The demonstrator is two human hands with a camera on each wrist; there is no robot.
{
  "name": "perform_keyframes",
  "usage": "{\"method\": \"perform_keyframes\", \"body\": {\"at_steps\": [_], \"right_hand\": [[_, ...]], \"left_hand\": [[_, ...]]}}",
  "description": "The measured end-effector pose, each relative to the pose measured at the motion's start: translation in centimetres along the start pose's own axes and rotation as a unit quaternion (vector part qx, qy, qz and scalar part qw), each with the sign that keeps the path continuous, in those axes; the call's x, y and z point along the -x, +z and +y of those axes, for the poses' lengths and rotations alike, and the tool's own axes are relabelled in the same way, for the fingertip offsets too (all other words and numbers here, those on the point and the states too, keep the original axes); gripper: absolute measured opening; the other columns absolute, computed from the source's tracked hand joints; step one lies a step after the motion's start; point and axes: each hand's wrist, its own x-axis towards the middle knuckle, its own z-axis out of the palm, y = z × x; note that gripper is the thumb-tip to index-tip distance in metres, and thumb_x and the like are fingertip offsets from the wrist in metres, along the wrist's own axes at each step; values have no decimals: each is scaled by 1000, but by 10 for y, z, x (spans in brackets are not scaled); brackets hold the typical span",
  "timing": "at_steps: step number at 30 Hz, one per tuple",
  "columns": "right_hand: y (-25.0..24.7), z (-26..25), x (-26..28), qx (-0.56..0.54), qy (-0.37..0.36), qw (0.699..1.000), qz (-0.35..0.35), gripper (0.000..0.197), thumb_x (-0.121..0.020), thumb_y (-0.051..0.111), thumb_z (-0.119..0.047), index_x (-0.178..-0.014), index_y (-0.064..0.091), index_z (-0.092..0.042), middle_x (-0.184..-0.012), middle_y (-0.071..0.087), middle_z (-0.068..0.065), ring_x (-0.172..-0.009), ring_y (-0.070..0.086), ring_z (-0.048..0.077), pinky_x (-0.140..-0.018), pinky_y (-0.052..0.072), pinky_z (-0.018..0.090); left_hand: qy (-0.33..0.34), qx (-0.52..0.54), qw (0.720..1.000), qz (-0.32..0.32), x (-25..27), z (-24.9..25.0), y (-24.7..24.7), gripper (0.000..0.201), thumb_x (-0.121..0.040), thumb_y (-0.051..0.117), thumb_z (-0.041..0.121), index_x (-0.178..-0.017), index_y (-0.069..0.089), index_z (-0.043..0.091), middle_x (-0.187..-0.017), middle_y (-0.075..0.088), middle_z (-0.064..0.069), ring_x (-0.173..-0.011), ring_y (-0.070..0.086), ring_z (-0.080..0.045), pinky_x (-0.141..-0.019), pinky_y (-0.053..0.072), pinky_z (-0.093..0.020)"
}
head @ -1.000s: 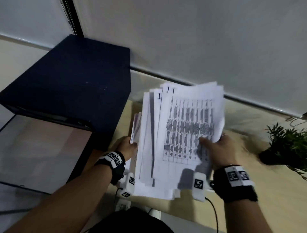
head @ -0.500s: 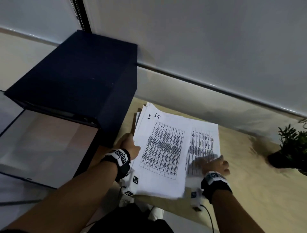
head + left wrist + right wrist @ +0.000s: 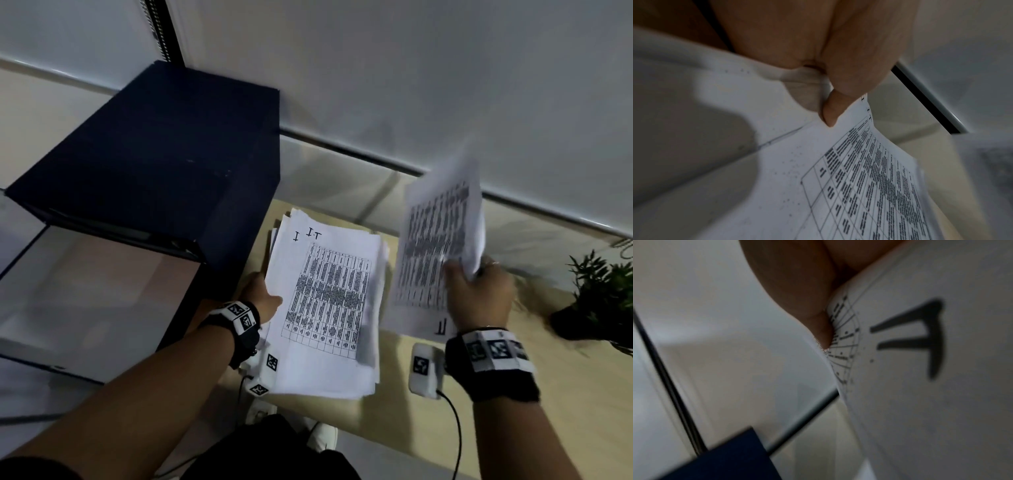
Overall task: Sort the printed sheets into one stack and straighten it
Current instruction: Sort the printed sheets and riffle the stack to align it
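A loose stack of printed sheets (image 3: 325,308) with black tables lies on the wooden table (image 3: 582,404), its edges uneven. My left hand (image 3: 263,298) grips the stack's left edge, thumb on top; in the left wrist view the thumb (image 3: 830,110) pinches the top sheet (image 3: 859,186). My right hand (image 3: 476,291) holds a separate sheet (image 3: 438,246) lifted and tilted up to the right of the stack. In the right wrist view this sheet (image 3: 931,386) fills the right side, with a large printed mark on it.
A dark blue box (image 3: 154,164) stands directly left of the stack, with a glass-topped surface (image 3: 85,291) below it. A potted plant (image 3: 603,294) sits at the right edge. A white wall (image 3: 376,85) runs behind the table.
The whole bundle was held upright, then laid flat on the table. My right hand has since lifted one sheet off the right side and raised it; my left hand stays at the stack's left edge.
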Motion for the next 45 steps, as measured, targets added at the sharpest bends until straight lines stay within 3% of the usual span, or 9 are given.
{"method": "perform_keyframes", "body": {"at_steps": [4, 9, 18, 23, 28, 32, 35, 42, 45], "right_hand": [[-21, -27, 7, -100, 31, 994, -21, 22, -80, 73, -24, -87, 70, -3, -72, 66, 13, -70, 62, 20, -62, 44, 31], [42, 11, 51, -90, 150, 974, -142, 21, -79, 74, -20, -90, 70, -3, -75, 67, 13, -78, 69, 28, -64, 42, 28], [105, 69, 66, 81, 237, 947, -200, 65, -80, 70, -27, -135, 47, -3, -131, 56, 22, -117, 56, 40, -101, 45, 44], [128, 51, 51, 67, 156, 936, -309, 53, -78, 57, -31, -126, 52, -10, -123, 60, 17, -108, 60, 38, -92, 50, 38], [121, 35, 60, 77, 158, 945, -276, 56, -84, 49, -27, -133, 49, 0, -136, 51, 24, -124, 50, 41, -105, 42, 47], [117, 40, 75, 36, 175, 954, -240, 41, -86, 57, -23, -123, 57, -6, -119, 65, 23, -110, 61, 37, -95, 47, 37], [112, 44, 74, 25, 214, 953, -214, 31, -86, 65, -21, -115, 64, -9, -108, 71, 19, -106, 65, 35, -90, 49, 33], [92, 57, 68, 55, 214, 956, -195, 23, -91, 57, -16, -101, 73, -3, -102, 71, 25, -99, 64, 42, -84, 50, 36], [96, 57, 72, 69, 194, 953, -222, 23, -93, 52, -12, -104, 71, -4, -110, 69, 23, -105, 62, 42, -89, 49, 38]], "left_hand": [[2, 29, 999, -36, -7, -5, 0, 45, -72, 80, 21, -113, 63, 12, -113, 70, -5, -99, 68, -24, -86, 58, -39], [17, -17, 998, -53, -21, -12, 17, 67, -62, 61, 66, -116, 60, 25, -116, 67, 9, -99, 67, -20, -87, 57, -35], [-3, 27, 995, -99, 24, 14, -5, 27, -81, 59, 28, -107, 62, 18, -107, 68, -4, -91, 65, -22, -80, 57, -35], [1, -50, 989, -136, 27, 32, 11, 94, -74, 54, 64, -147, 19, 17, -132, 55, -13, -108, 62, -32, -88, 54, -40], [-14, -23, 997, -66, 9, 18, 7, 53, -67, 51, 65, -108, 49, 32, -94, 63, 7, -81, 63, -16, -72, 54, -32], [30, -10, 997, -64, 18, 21, 11, 53, -88, 54, 36, -135, 42, 14, -119, 63, -6, -96, 66, -28, -71, 49, -26], [51, 50, 997, -30, 22, 21, 12, 51, -96, 50, 9, -144, 32, 19, -127, 59, -10, -91, 60, -26, -72, 46, -26], [84, 82, 993, -16, 16, 15, 13, 42, -98, 52, 16, -138, 43, 24, -111, 57, -2, -74, 55, -15, -45, 39, -10], [91, 10, 994, -57, 21, 25, 14, 59, -100, 49, 24, -152, 23, 25, -144, 45, 5, -105, 58, -17, -68, 44, -14]]}}
